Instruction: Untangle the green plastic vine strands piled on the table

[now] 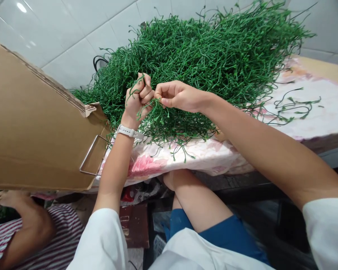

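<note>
A large heap of thin green stems (214, 56) with small forked tips, like artificial plant stems, fills the table in front of me. My left hand (141, 93), a white watch strap on its wrist, is closed with a few stems sticking out between the fingers. Right beside it, my right hand (176, 95) pinches at a small bunch of green stems (159, 112) with thumb and forefinger. The two hands nearly touch at the fingertips, over the near side of the heap. What exactly lies inside the left fist is partly hidden.
A tall cardboard box panel (39, 123) stands at the left, with a metal wire handle (87, 159) near it. Loose stems lie on the flowered tablecloth (326, 116) at right. Someone in a striped shirt (53, 240) sits at lower left. White tiles back the table.
</note>
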`<state>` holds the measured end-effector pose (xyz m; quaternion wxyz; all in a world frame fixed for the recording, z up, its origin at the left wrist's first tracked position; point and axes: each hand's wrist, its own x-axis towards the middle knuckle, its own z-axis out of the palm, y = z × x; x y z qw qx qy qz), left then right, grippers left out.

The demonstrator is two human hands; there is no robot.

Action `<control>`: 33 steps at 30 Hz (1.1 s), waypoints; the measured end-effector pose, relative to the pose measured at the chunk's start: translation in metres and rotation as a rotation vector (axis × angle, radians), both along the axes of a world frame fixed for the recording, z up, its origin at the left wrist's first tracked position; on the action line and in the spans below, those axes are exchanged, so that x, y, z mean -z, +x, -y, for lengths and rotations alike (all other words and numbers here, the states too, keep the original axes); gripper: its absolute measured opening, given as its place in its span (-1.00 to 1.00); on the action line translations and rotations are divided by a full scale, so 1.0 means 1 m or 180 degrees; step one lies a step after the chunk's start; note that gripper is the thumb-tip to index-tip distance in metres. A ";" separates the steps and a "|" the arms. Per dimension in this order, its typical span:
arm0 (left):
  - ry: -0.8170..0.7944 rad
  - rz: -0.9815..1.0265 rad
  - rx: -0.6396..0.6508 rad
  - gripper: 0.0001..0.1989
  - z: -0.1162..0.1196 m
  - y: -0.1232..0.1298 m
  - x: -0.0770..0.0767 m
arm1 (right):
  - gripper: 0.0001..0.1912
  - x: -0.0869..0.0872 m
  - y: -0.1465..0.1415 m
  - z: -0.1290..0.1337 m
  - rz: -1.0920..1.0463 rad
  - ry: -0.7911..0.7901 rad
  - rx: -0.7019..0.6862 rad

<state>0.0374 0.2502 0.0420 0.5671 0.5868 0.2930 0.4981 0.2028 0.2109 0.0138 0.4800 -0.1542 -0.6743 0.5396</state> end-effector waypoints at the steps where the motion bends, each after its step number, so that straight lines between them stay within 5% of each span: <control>1: -0.0021 0.0063 0.0064 -0.50 0.002 0.000 -0.002 | -0.73 -0.001 -0.001 0.002 -0.0082 -0.0002 -0.0102; 5: 0.0056 0.0231 0.0063 -0.53 0.006 -0.001 -0.008 | -0.68 -0.005 -0.007 0.012 -0.0380 -0.0130 -0.0311; 8: 0.0016 0.0518 0.0005 -0.55 0.006 -0.002 -0.010 | -0.71 -0.008 -0.006 0.012 -0.0632 -0.0407 -0.0042; 13: -0.0374 0.0979 0.0022 -0.56 0.003 -0.003 -0.007 | -0.74 -0.003 0.015 -0.019 -0.1183 -0.0587 0.1104; 17: -0.0464 0.1327 0.0280 -0.51 0.001 -0.003 -0.004 | -0.64 0.005 0.031 -0.040 -0.1019 0.0106 0.2062; 22: -0.0560 0.1302 0.0278 -0.51 0.004 0.000 -0.005 | -0.82 0.001 0.017 -0.023 -0.0136 0.0794 0.3006; 28: -0.0590 0.0918 -0.0198 -0.61 0.003 0.006 -0.002 | -0.69 0.006 -0.006 -0.006 0.0566 0.1125 0.2113; 33: -0.0492 0.1001 -0.0090 -0.57 0.001 0.005 -0.002 | -0.71 0.015 -0.010 -0.013 0.0663 0.1187 0.1555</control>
